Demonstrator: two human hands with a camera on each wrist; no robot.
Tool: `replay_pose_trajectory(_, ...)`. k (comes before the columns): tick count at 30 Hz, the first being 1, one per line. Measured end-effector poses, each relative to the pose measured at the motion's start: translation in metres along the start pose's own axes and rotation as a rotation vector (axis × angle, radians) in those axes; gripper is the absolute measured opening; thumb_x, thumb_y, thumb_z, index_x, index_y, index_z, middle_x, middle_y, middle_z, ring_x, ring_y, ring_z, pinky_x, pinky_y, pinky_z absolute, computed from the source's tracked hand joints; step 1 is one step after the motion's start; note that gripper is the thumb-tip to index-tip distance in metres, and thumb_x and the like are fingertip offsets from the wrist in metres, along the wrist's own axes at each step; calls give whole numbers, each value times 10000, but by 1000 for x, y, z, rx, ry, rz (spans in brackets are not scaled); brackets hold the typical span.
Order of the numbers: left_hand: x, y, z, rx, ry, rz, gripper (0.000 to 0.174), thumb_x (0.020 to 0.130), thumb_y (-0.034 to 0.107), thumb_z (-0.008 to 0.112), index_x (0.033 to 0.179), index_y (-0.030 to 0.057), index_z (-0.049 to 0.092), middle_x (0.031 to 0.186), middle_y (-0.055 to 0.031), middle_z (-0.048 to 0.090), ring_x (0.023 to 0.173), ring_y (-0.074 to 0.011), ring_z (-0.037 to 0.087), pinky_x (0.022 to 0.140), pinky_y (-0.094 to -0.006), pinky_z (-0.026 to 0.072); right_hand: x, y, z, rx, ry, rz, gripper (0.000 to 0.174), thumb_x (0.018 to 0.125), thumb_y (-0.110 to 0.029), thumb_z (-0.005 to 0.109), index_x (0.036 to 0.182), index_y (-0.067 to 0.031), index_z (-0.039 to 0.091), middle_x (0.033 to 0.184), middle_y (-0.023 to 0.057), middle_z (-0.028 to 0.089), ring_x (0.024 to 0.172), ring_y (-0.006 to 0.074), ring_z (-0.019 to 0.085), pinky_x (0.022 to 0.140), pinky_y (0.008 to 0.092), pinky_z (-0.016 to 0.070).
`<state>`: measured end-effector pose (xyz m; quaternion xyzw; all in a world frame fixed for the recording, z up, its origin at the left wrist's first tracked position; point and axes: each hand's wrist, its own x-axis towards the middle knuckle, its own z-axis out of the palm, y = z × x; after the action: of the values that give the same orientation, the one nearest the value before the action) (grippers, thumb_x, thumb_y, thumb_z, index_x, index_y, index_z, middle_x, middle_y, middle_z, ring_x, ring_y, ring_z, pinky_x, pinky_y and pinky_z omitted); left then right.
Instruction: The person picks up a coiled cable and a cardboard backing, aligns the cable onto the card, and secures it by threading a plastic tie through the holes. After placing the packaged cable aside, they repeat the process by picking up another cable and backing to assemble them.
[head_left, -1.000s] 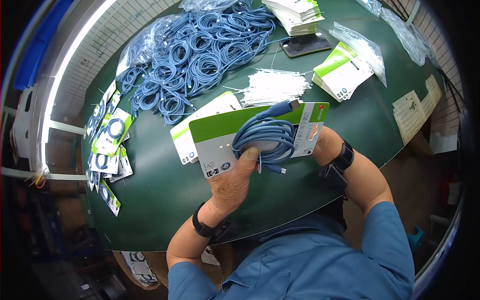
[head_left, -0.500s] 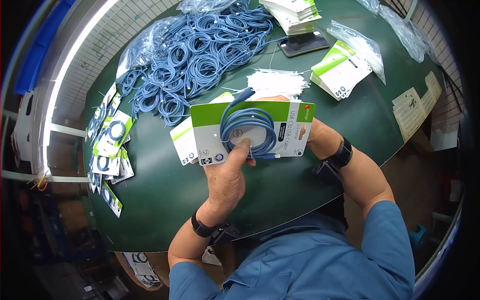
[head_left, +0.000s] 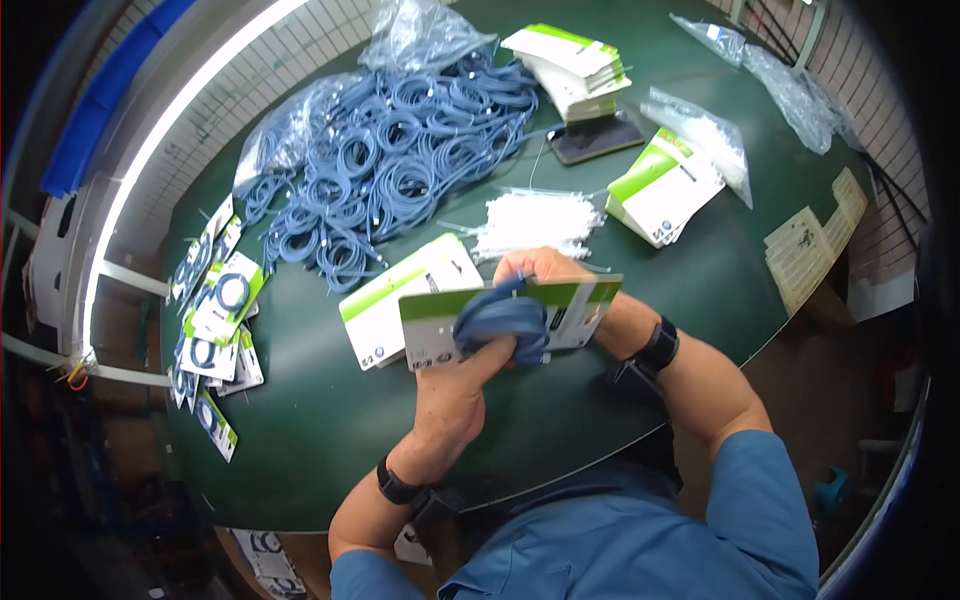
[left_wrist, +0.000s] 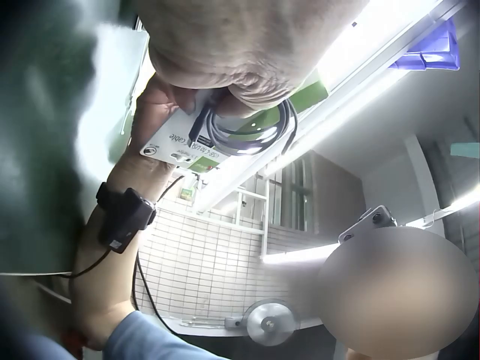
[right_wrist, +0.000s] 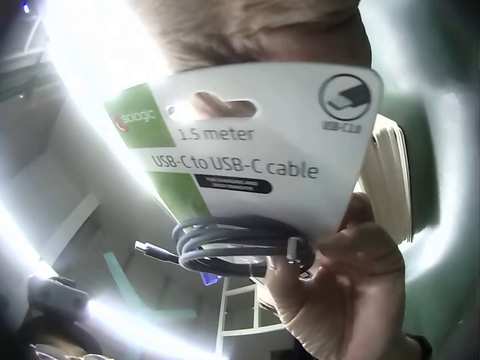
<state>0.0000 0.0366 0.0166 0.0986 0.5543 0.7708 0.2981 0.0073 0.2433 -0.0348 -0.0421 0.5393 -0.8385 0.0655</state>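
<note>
In the head view a printed card (head_left: 428, 338) with a green band is held up over the table, a coiled blue USB-C cable (head_left: 505, 318) lying on its front. My left hand (head_left: 450, 405) grips both from below, thumb pressing the coil against the card. Behind the card is my right hand (head_left: 545, 264), its fingers showing past the top edge; I cannot tell what they hold. The right wrist view shows the card (right_wrist: 247, 146) close up, reading "1.5 meter USB-C to USB-C cable", with a finger visible through the hang hole and the left thumb on the coil (right_wrist: 225, 244).
Beyond the hands lies a bunch of white cable ties (head_left: 535, 225). A large heap of coiled cables (head_left: 400, 165) is at the back. Card stacks (head_left: 575, 75) stand nearby, with a phone (head_left: 595, 138) beside one. Finished-looking cards with cables (head_left: 220, 310) lie on the left.
The card has tipped so its face looks narrower, and sits lower in the head view, which has itself shifted. The right fingers now show more above its top edge.
</note>
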Motion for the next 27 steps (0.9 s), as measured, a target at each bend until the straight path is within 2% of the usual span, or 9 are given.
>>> replay_pose_trajectory(2,-2,-3,1,-2,-31,22,438,891,-50,691,1314,16,593,1144,-94,711,966,-203,715,750,-333,608,-3,-9,3,40,16,8,156,961,-138,756,942,-17,660,856,27,705,724,64,640,658,214,534)
replay_pose_trajectory(4,-5,-5,2,-63,41,42,403,882,-74,681,1272,9,618,1108,-98,723,950,-211,718,738,-327,604,-9,-22,6,70,18,22,144,981,-128,732,941,-15,653,889,33,688,767,68,624,690,226,521)
replay_pose_trajectory(8,-1,-9,-6,-75,-30,81,417,868,-88,674,1267,19,619,1100,-94,720,932,-211,719,720,-324,599,-19,-46,15,65,26,7,144,996,-131,718,951,-17,642,924,41,681,802,74,616,721,231,516)
replay_pose_trajectory(12,0,-2,0,-104,-3,76,395,840,-132,698,1203,9,631,1076,-90,711,889,-183,705,671,-306,582,-21,-44,18,55,23,-19,154,1013,-149,701,966,-20,631,950,49,682,815,81,615,743,231,516)
replay_pose_trajectory(14,-1,3,3,-107,17,87,406,843,-126,698,1217,13,624,1081,-87,710,892,-178,704,669,-299,579,-18,-44,14,40,20,-23,158,1021,-157,693,971,-21,628,958,52,682,818,84,614,750,231,516)
replay_pose_trajectory(22,0,17,1,-101,144,150,458,858,-91,701,1286,36,598,1124,-71,701,913,-153,698,657,-261,562,-20,-66,29,474,160,-266,239,1039,-254,678,1031,-18,640,1003,63,687,847,95,627,772,237,514)
replay_pose_trajectory(25,3,15,-3,-143,234,193,474,864,-84,702,1308,43,592,1145,-66,698,926,-147,696,657,-251,557,-22,-59,37,2,204,-489,238,1004,-236,727,1066,-22,643,977,32,684,822,63,612,742,222,509)
replay_pose_trajectory(26,3,14,-2,-165,240,176,499,862,-81,710,1328,46,583,1143,-65,698,926,-149,697,656,-249,558,-23,-55,37,35,192,-492,238,1004,-236,727,1066,-22,643,977,32,684,822,63,612,742,222,509)
replay_pose_trajectory(27,4,14,-1,-184,245,158,525,860,-77,718,1348,50,574,1142,-65,699,926,-150,699,656,-246,559,-25,-52,36,-135,250,-460,226,993,-213,737,1070,-23,643,960,19,680,812,54,605,729,218,505)
